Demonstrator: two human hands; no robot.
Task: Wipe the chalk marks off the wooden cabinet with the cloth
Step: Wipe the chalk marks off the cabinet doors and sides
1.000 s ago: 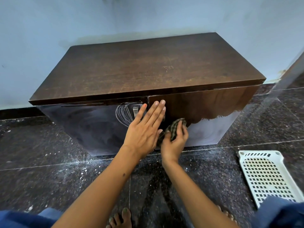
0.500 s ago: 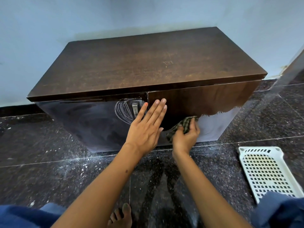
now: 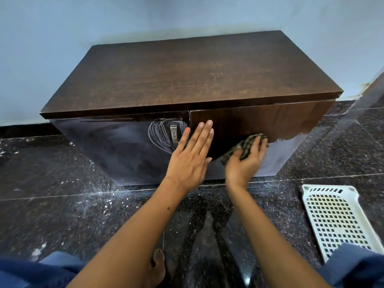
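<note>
Where dark speckled floor (image 3: 62, 215) meets pale blue wall (image 3: 62, 38), cabinet (image 3: 187, 75) stands. Right hand (image 3: 245, 163), grip bunched around cloth (image 3: 245, 145), presses it on right door. Left hand (image 3: 189, 161), flat, on door seam. Chalk marks (image 3: 159, 135) around handle (image 3: 173, 133). White basket (image 3: 336, 217) at right.

The right hand (image 3: 245, 163) covers most of the cloth (image 3: 244, 145), and the left hand (image 3: 190, 155) hides part of the cabinet (image 3: 187, 75) front beside the chalk marks (image 3: 159, 135). The basket (image 3: 336, 217) is cut off by the right edge and a blue-clad knee
</note>
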